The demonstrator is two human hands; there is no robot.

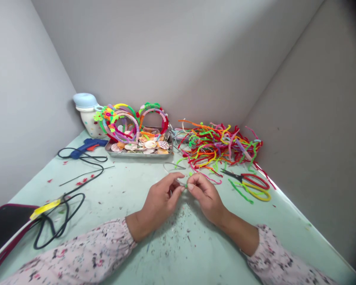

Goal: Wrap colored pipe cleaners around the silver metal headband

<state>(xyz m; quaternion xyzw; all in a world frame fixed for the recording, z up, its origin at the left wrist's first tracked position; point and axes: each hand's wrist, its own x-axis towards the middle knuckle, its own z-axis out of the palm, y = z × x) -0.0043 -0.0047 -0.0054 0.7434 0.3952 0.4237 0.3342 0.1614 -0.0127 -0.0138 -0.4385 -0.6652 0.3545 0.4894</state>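
My left hand (pixel 163 194) and my right hand (pixel 206 196) meet above the middle of the table, their fingertips almost touching. Between them shows a small green bit of pipe cleaner (pixel 186 185), pinched by the right thumb and finger. A thin grey band (pixel 180 182) runs from it into my left fingers, which are closed around it. Just beyond the hands a curved grey wire-like strip (pixel 175 165) shows; I cannot tell whether it belongs to the same band. My fingers hide most of what they hold.
Behind are a tray (pixel 139 155) of shells with wrapped headbands (pixel 124 122) and a heap of pipe cleaners (pixel 222 146). Scissors (pixel 249 184) and a green pipe cleaner (pixel 240 191) lie right. Left are a glue gun (pixel 87 147), black cable (pixel 67 213) and lidded cup (pixel 87 114).
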